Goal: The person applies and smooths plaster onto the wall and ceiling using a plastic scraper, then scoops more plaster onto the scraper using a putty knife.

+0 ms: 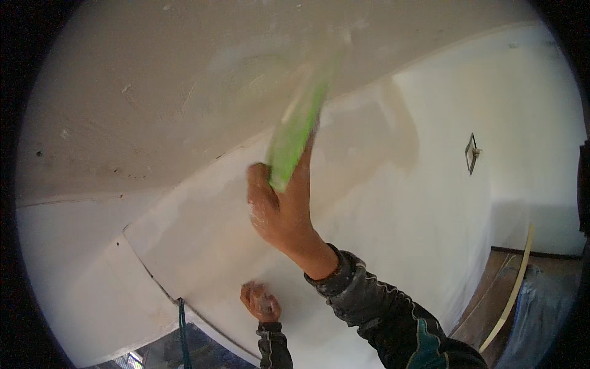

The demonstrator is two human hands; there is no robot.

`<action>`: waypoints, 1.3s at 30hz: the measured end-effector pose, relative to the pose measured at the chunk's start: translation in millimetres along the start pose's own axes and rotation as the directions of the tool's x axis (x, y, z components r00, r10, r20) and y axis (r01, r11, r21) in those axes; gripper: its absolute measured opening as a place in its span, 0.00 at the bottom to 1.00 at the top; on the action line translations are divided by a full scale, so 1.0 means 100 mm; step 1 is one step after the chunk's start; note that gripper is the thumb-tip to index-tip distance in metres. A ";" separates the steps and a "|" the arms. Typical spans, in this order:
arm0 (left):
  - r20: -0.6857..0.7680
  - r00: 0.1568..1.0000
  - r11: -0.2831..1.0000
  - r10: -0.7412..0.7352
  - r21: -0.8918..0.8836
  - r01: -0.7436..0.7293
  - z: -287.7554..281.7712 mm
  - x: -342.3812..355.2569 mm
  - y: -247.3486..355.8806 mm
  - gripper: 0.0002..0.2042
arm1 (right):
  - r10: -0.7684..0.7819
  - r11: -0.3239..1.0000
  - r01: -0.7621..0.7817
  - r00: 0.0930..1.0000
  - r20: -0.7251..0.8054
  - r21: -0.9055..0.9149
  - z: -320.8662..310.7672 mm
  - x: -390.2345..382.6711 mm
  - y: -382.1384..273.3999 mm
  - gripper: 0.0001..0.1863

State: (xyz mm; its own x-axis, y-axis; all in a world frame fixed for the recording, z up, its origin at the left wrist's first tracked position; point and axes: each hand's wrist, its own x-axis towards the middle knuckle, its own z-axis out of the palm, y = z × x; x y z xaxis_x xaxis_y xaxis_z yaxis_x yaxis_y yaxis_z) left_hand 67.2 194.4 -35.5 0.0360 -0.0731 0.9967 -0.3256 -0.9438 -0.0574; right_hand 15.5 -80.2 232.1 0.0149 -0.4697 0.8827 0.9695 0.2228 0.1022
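My right hand, dusted with white, is raised toward the line where wall and ceiling meet. Its fingers are closed round a long, flat green tool, blurred by motion, with a paler face. The tool's far end points up at the ceiling; whether it touches the surface, I cannot tell. Lower down, in front of the white wall, is my left hand, also whitened with dust. Its fingers are curled into a fist, and anything inside them is hidden.
A dark rectangular fitting sits on the right-hand wall. Below it, a long pale strip leans beside bluish plastic sheeting. At the lower left are a dark opening and a hanging teal strap.
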 end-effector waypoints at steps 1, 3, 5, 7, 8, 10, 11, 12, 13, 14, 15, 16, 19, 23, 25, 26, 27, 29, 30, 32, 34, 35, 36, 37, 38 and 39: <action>0.022 0.999 0.999 0.042 0.032 -0.043 -0.05 -0.02 -0.10 0.14 | 0.057 0.996 -0.057 0.998 0.008 0.066 0.04 0.00 -0.11 0.48; 0.034 0.996 0.996 0.080 0.045 -0.081 0.01 -0.02 -0.11 0.15 | -0.084 0.996 0.084 0.994 -0.071 -0.001 0.21 0.03 -0.34 0.46; -0.049 0.997 0.998 0.056 0.027 -0.054 0.03 -0.01 -0.06 0.19 | -0.193 0.981 0.195 0.974 -0.117 0.005 0.42 0.06 -0.41 0.46; 0.086 0.995 0.996 0.050 0.064 -0.055 0.07 -0.20 -0.31 0.25 | -0.263 0.958 0.275 0.956 -0.132 0.083 0.62 0.06 -0.39 0.48; 0.047 0.996 0.997 -0.076 -0.007 0.076 0.06 -0.19 -0.24 0.24 | -0.241 0.970 0.242 0.965 -0.107 -0.003 0.69 0.03 -0.34 0.49; -0.030 0.982 0.964 -0.188 -0.198 0.178 0.11 -0.13 -0.15 0.20 | -0.267 0.948 0.255 0.963 -0.044 -0.189 0.84 -0.05 0.01 0.50; -0.078 0.982 0.939 -0.171 -0.316 0.138 0.17 -0.07 -0.10 0.17 | -0.276 0.945 0.264 0.960 -0.041 -0.192 0.79 -0.05 0.25 0.50; -0.040 0.998 0.992 -0.052 -0.116 0.047 0.13 -0.03 -0.05 0.14 | -0.364 0.839 0.363 0.928 0.080 -0.406 0.73 -0.09 0.51 0.46; 0.029 0.998 0.993 0.058 0.099 -0.061 0.03 -0.01 -0.03 0.12 | -0.409 0.684 0.448 0.889 0.206 -0.575 0.70 -0.15 0.72 0.43; 0.013 0.997 0.990 0.077 0.114 -0.078 0.01 0.02 0.01 0.13 | -0.409 0.685 0.449 0.889 0.206 -0.574 0.60 -0.18 0.86 0.43; 0.016 0.997 0.990 0.076 0.119 -0.078 -0.02 0.03 0.01 0.13 | -0.339 0.639 0.474 0.880 0.332 -0.606 0.49 -0.21 0.97 0.41; 0.020 0.997 0.989 0.077 0.127 -0.079 -0.04 0.02 0.02 0.13 | -0.255 0.590 0.505 0.857 0.449 -0.630 0.37 -0.26 1.06 0.39; 0.001 0.994 0.988 0.109 0.108 -0.109 -0.01 0.02 -0.04 0.12 | -0.270 0.699 0.430 0.898 0.346 -0.571 0.02 -0.22 1.14 0.44; -0.010 0.994 0.989 0.109 0.101 -0.107 -0.01 0.01 -0.02 0.12 | -0.468 0.592 0.487 0.857 0.218 -0.643 -0.03 0.13 0.67 0.46; -0.016 0.995 0.992 0.102 0.082 -0.100 0.01 0.04 0.02 0.11 | -0.499 0.492 0.512 0.829 0.254 -0.704 0.01 0.33 0.57 0.45; -0.013 0.995 0.992 0.098 0.084 -0.096 -0.06 0.02 -0.01 0.11 | -0.519 0.406 0.517 0.809 0.276 -0.754 0.06 0.38 0.61 0.45; -0.015 0.995 0.992 0.097 0.077 -0.095 -0.02 0.02 0.00 0.11 | -0.520 0.400 0.520 0.807 0.281 -0.754 0.04 0.49 0.70 0.45; -0.035 0.991 0.988 0.128 0.088 -0.125 0.04 -0.02 -0.03 0.11 | -0.640 0.227 0.575 0.696 0.325 -0.786 -0.01 0.56 1.00 0.37; -0.029 0.991 0.988 0.128 0.085 -0.125 0.02 -0.02 -0.03 0.11 | -0.493 0.384 0.565 0.794 0.355 -0.730 -0.06 0.42 1.06 0.39; 0.036 0.993 0.987 0.109 0.111 -0.112 0.02 -0.02 -0.02 0.11 | -0.386 0.399 0.558 0.822 0.419 -0.727 -0.23 0.19 1.28 0.39; 0.034 0.989 0.983 0.146 0.108 -0.149 0.01 -0.02 -0.07 0.11 | -0.281 0.428 0.540 0.842 0.461 -0.725 -0.32 0.02 1.30 0.40; 0.017 0.984 0.980 0.176 0.092 -0.177 0.06 0.00 -0.07 0.12 | -0.332 0.605 0.462 0.887 0.322 -0.649 -0.36 -0.01 1.21 0.43; 0.018 0.984 0.980 0.177 0.092 -0.178 0.06 -0.01 -0.07 0.12 | -0.341 0.764 0.378 0.925 0.169 -0.523 -0.36 -0.02 1.11 0.47; 0.019 0.989 0.985 0.146 0.088 -0.147 0.05 0.00 -0.06 0.12 | -0.342 0.764 0.378 0.925 0.168 -0.524 -0.35 0.03 1.02 0.47; 0.022 0.993 0.990 0.113 0.083 -0.114 0.04 0.00 -0.04 0.13 | -0.352 0.852 0.356 0.932 0.084 -0.384 -0.33 0.12 0.81 0.49; 0.025 0.993 0.989 0.113 0.090 -0.115 0.02 0.01 -0.05 0.13 | -0.343 0.916 0.332 0.939 -0.006 -0.226 -0.28 0.20 0.62 0.52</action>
State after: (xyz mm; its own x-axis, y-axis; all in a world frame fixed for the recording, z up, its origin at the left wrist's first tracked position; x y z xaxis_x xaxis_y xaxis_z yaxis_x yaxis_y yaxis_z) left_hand 71.2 198.4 -34.5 0.0228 -0.1871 0.9821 -0.2413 -0.9543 -0.1762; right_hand 83.0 -99.9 243.4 -0.3166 -0.5228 0.7915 0.9480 -0.1452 0.2833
